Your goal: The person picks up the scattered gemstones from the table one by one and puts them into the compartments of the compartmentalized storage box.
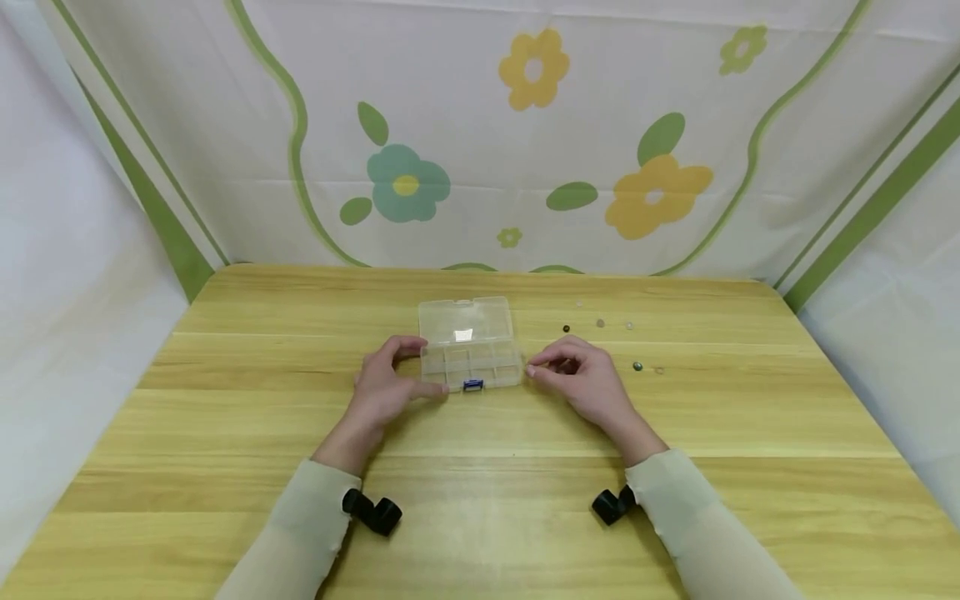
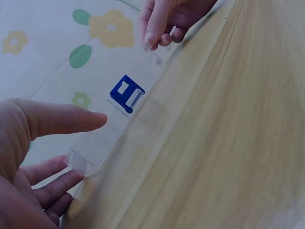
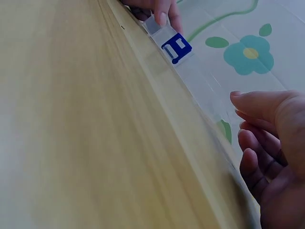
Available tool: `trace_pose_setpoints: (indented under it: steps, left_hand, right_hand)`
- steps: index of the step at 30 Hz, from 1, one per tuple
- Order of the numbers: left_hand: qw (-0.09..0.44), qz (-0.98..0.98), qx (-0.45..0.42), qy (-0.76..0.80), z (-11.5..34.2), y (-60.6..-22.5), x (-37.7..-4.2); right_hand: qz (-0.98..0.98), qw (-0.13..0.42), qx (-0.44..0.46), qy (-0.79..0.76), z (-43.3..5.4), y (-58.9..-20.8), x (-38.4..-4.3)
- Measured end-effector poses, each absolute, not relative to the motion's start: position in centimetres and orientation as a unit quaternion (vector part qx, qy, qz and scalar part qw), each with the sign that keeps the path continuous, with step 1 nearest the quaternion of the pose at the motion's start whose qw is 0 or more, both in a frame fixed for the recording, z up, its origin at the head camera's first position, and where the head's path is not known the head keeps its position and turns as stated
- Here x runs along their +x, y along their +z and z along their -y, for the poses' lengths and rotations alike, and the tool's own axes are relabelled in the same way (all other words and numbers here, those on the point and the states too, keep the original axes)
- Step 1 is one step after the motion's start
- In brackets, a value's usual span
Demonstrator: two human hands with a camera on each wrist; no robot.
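Observation:
A clear plastic compartment box (image 1: 459,367) lies on the table with its lid (image 1: 465,317) tipped back and a blue latch (image 1: 473,385) at the front. My left hand (image 1: 382,387) holds the box's left end, thumb along the front wall and fingers round the far side. Just off the box's right end is my right hand (image 1: 581,379), its thumb and forefinger tips together and the other fingers curled. Whether something tiny sits between those fingertips cannot be made out. The blue latch also shows in the left wrist view (image 2: 127,94) and the right wrist view (image 3: 176,47).
Several tiny button-like pieces lie scattered to the right, among them a dark brown one (image 1: 566,328), a grey one (image 1: 600,322), a dark green one (image 1: 637,366) and a pale ring (image 1: 660,370). A flowered cloth (image 1: 465,108) hangs behind the wooden table (image 1: 480,500).

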State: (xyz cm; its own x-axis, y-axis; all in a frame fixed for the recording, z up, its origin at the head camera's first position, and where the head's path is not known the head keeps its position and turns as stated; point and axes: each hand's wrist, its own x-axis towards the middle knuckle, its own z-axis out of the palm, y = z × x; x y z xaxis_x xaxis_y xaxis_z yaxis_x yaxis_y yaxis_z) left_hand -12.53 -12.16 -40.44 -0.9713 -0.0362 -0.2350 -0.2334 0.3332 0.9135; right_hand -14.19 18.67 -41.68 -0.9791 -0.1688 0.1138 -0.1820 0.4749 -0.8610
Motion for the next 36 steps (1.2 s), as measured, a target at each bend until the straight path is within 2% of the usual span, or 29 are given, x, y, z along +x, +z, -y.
trace_pose_setpoints:
  steps: [15, 36]
  left_hand:
    - [0.093, -0.8, -0.1, 0.584, 12.3, -40.2, -12.0]
    - [0.091, -0.809, -0.07, 0.576, 12.3, -40.5, -12.2]
  right_hand:
    - [0.845, -0.015, 0.112, 0.523, -17.1, -41.9, -14.4]
    - [0.841, -0.017, 0.109, 0.529, -17.5, -41.8, -14.3]
